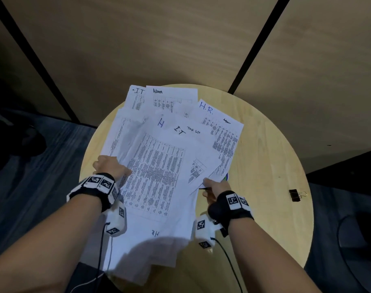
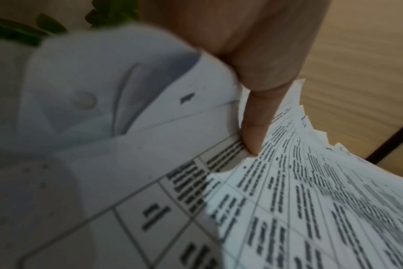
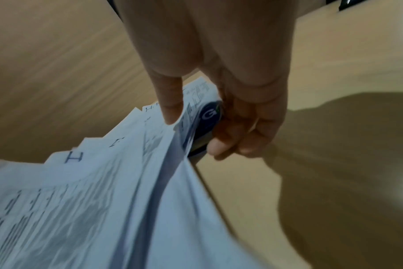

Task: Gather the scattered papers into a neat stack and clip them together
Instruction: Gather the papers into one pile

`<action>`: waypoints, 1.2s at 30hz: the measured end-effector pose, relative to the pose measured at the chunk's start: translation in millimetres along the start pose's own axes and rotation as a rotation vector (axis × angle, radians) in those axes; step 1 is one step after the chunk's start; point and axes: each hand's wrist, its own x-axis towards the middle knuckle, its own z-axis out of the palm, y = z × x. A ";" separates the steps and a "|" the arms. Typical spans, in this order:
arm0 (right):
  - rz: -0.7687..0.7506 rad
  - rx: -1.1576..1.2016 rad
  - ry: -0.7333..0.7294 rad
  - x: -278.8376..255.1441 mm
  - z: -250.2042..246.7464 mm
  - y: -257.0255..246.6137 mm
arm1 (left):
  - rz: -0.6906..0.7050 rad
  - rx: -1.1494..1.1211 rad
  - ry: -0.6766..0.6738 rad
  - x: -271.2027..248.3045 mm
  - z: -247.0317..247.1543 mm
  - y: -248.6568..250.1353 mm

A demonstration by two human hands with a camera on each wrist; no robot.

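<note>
A loose, fanned pile of printed papers (image 1: 159,166) with handwritten headings lies over the round wooden table (image 1: 265,166). My left hand (image 1: 110,166) grips the pile's left edge, thumb (image 2: 253,127) pressed on the top sheet (image 2: 288,200). My right hand (image 1: 214,187) pinches the right edge of the papers (image 3: 104,200), thumb (image 3: 170,107) on top and fingers (image 3: 232,142) curled underneath. A round dark blue item (image 3: 207,120) with a white letter sits under the sheets by those fingers. A black binder clip (image 1: 295,195) lies apart near the table's right rim.
Wood-panelled walls with black vertical strips (image 1: 258,43) stand close behind the table. Dark carpet floor (image 1: 32,166) surrounds it. Wrist camera cables (image 1: 229,261) hang over the near edge. Bare tabletop shows to the right of the papers.
</note>
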 end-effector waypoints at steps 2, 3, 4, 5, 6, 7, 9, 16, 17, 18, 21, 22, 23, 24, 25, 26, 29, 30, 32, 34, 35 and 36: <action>-0.013 -0.047 0.025 -2.5 9.0 2.1 | 0.015 -0.051 -0.036 -3.0 7.2 5.4; -0.031 -0.095 0.032 -3.1 10.1 3.8 | 0.030 -0.102 -0.061 -3.2 10.8 8.1; -0.038 -0.137 0.015 -5.0 9.4 5.5 | 0.049 -0.171 -0.095 -4.5 13.2 10.5; -0.021 -0.179 -0.013 -7.3 8.5 7.0 | 0.071 -0.241 -0.138 -6.3 14.8 12.7; 0.017 -0.213 -0.042 -11.5 5.9 7.8 | 0.086 -0.298 -0.184 -9.9 15.5 15.0; 0.040 -0.247 -0.062 -13.2 1.8 10.0 | 0.095 -0.330 -0.227 -10.8 17.7 15.6; 0.067 -0.290 -0.093 -21.1 -9.5 11.0 | 0.123 -0.315 -0.308 -14.1 19.6 16.0; 0.088 -0.090 -0.217 -32.9 -33.2 26.4 | 0.176 -0.337 -0.373 -24.6 33.4 11.4; 0.063 -0.095 -0.196 -34.7 -28.4 25.4 | 0.183 -0.355 -0.369 -26.5 36.7 13.3; 0.036 -0.121 -0.180 -32.3 -25.7 26.8 | 0.191 -0.367 -0.371 -29.9 36.5 15.4; -0.003 -0.107 -0.119 -32.8 -26.6 25.1 | 0.217 -0.473 -0.333 -32.3 36.5 15.5; -0.005 -0.085 -0.122 -29.9 -29.9 25.4 | 0.213 -0.518 -0.282 -34.7 34.2 15.9; -0.003 -0.087 -0.120 -31.6 -32.7 23.8 | 0.214 -0.574 -0.241 -33.5 33.0 14.6; -0.014 -0.081 -0.144 -31.8 -35.6 22.2 | 0.224 -0.641 -0.222 -35.7 30.2 15.2; 0.001 -0.074 -0.152 -31.5 -38.2 20.2 | 0.225 -0.718 -0.235 -32.8 30.8 13.5; 0.019 -0.053 -0.168 -32.2 -40.8 17.9 | 0.239 -0.788 -0.272 -31.4 30.9 12.1; 0.037 -0.063 -0.239 -38.1 -46.1 11.8 | 0.320 -0.944 -0.420 -33.7 29.5 13.9; 0.046 -0.073 -0.252 -37.2 -47.9 11.2 | 0.320 -0.974 -0.428 -34.2 27.7 14.7; 0.039 -0.045 -0.292 -32.5 -52.2 11.8 | 0.308 -1.021 -0.476 -28.5 25.2 13.1; 0.025 0.011 -0.344 -37.4 -51.3 5.6 | 0.261 -0.991 -0.510 -15.4 28.9 8.0; -0.005 0.029 -0.346 -33.1 -50.0 3.6 | 0.219 -0.952 -0.503 -4.6 33.8 4.6; -0.063 0.017 -0.341 -32.1 -47.8 -1.1 | 0.182 -0.906 -0.503 5.6 38.4 2.1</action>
